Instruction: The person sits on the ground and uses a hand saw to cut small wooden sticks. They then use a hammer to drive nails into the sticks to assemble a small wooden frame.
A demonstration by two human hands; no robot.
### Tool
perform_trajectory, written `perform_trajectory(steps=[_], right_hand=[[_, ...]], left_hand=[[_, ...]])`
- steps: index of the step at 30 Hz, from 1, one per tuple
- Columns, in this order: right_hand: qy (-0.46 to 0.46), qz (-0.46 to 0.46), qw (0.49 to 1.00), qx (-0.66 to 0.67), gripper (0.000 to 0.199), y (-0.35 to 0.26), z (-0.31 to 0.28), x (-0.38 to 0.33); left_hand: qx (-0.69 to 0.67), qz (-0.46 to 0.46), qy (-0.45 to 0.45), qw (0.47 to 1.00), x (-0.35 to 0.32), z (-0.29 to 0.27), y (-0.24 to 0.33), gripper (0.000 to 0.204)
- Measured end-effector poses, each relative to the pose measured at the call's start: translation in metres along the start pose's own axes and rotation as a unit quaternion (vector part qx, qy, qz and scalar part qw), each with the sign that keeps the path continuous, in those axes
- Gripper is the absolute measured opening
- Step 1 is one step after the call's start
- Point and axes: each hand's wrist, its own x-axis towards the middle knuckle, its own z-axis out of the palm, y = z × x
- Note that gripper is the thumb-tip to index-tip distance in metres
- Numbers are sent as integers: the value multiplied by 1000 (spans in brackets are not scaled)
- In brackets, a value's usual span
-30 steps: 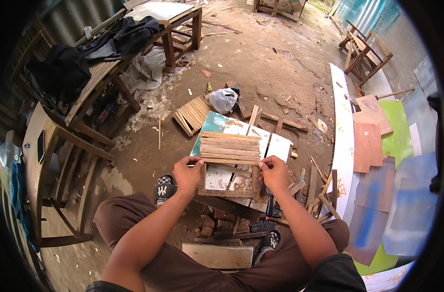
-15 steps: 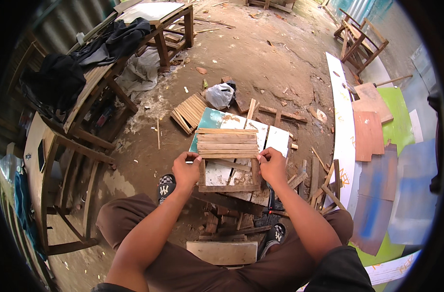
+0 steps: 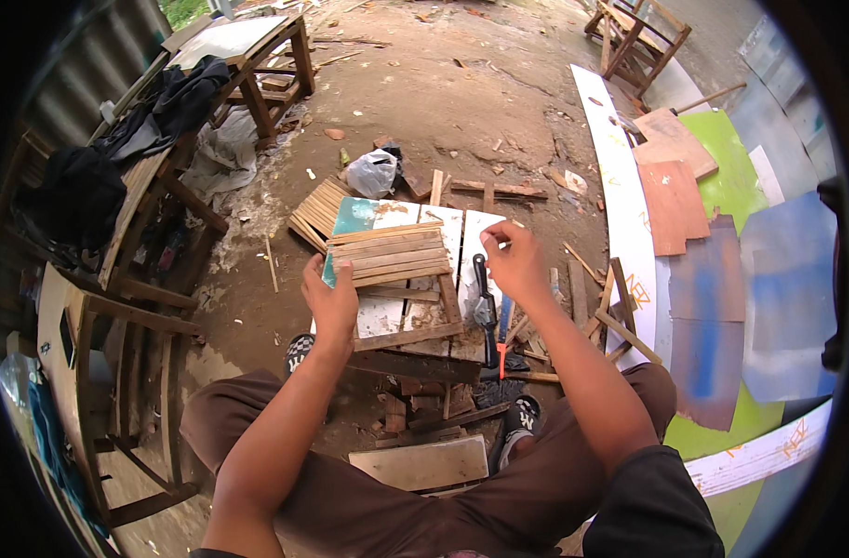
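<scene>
While the left hand (image 3: 333, 307) grips the left edge of a small slatted panel of thin brown wooden strips (image 3: 389, 256), fingers wrapped around the side rail, the right hand (image 3: 513, 260) sits just off its right edge, fingertips pinched together on something too small to make out, maybe a nail. The panel rests on a white-and-teal painted board (image 3: 415, 279) on the dirt ground between the person's knees. A black-handled hammer (image 3: 485, 307) lies on that board just beside the right hand.

I'd guess the panel is light and fairly stiff along the slats, but those strips look thin and splintery, so it'll probably rack if twisted. Best hold seems to be by the side rails, not the slat ends. Loose offcuts (image 3: 601, 316) are scattered nearby.
</scene>
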Motion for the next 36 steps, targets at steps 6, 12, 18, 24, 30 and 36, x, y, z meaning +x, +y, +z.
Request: perform_trajectory(steps=[6,12,18,24,30,36], right_hand=[[124,-4,991,54,24,-5,-84,-2],[188,45,980,49,27,12,-159,-33],[233,76,969,38,25,39,-213,-78],[248,50,961,-112,21,118,-229,-123],[177,97,955,-215,26,219,-202,-177],[-26,137,940,-310,29,252,-155,-227]], left_hand=[[44,151,-38,987,-30,20,38,66],[137,289,-78,944,-54,39,47,68],[173,387,-84,902,-85,53,60,68],[162,471,-125,858,-133,60,63,58],[177,487,-248,818,-189,73,32,53],[188,374,-381,824,-248,94,-67,51]])
